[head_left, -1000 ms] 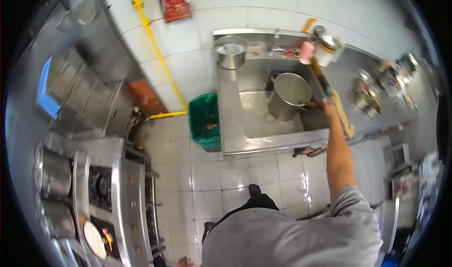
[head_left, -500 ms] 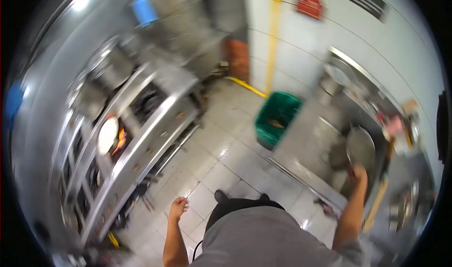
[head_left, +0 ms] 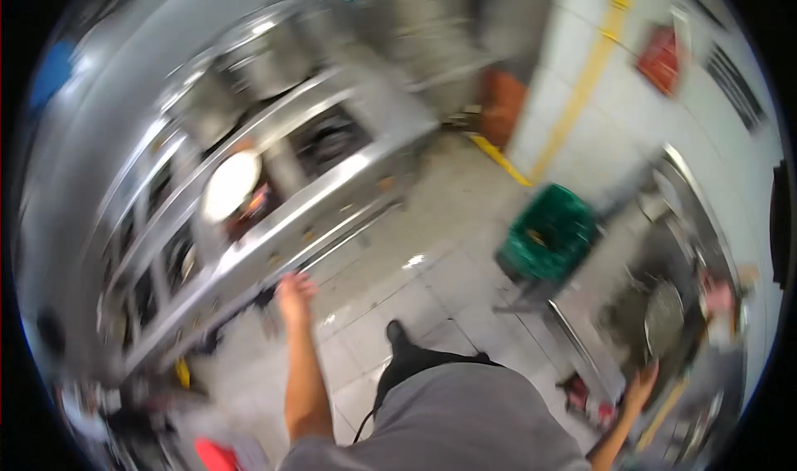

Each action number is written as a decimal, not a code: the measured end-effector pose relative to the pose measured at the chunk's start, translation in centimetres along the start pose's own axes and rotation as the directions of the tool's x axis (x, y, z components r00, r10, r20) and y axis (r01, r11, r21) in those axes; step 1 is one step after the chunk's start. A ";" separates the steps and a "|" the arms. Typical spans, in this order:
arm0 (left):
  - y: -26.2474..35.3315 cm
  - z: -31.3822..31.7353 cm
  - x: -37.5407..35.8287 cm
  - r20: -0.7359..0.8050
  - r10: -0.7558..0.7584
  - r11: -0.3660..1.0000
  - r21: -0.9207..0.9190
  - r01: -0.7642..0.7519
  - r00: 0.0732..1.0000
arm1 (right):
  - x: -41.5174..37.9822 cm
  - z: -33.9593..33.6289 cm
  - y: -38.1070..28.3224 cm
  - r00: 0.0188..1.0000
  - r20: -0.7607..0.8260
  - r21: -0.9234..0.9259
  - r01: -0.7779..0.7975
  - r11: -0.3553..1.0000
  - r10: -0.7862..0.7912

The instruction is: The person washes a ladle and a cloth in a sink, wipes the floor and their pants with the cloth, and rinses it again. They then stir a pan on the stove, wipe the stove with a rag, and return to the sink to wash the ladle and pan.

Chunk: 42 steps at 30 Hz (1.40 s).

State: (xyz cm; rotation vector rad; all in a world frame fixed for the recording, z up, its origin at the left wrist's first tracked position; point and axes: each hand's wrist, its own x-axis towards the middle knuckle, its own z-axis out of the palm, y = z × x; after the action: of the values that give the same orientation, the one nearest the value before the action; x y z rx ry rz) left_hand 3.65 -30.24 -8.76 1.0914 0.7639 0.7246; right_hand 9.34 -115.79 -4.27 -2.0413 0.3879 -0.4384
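Observation:
My right hand (head_left: pixel 640 387) is at the lower right, beside the handle end of a round, shallow metal utensil (head_left: pixel 664 320), perhaps a strainer or pan. The utensil lies in the wet metal sink (head_left: pixel 610 309). My fingers look apart and seem off the handle, though blur softens them. My left hand (head_left: pixel 296 296) is in front of the stove (head_left: pixel 332 190), fingers loosely stretched and holding nothing visible. A pale round pan (head_left: pixel 233 186) sits over a burner, with an orange glow at its side.
Two large metal pots (head_left: pixel 272 58) stand behind the burners. A green-lined bin (head_left: pixel 550 232) is beside the sink. Tiled floor (head_left: pixel 378 305) runs between stove and sink. A red object (head_left: pixel 216 454) shows at the lower left.
The view has turned left toward the stove. My left hand has moved up toward the stove front and its fingers have spread. My right hand has drawn back from the utensil's handle.

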 end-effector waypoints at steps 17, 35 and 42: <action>6.4 1.9 16.1 0.260 -0.301 0.822 -0.417 0.388 0.917 | 6.6 12.9 -29.8 0.821 -0.340 0.308 -0.364 0.879 0.459; 9.4 3.7 22.5 -0.009 -0.442 0.693 -0.638 0.335 0.897 | -8.3 46.1 -43.0 0.311 0.942 0.222 -0.292 0.930 -0.128; 9.3 2.3 22.8 -0.172 -0.399 0.774 -0.590 0.230 0.901 | -11.1 66.7 -50.8 -0.318 0.928 0.229 0.082 0.970 -0.192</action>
State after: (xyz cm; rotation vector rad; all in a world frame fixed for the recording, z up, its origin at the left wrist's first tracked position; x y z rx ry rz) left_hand 16.74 -9.95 -3.35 0.3043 0.8841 0.7563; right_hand 34.80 -36.07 7.88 -1.5949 -1.0112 1.2695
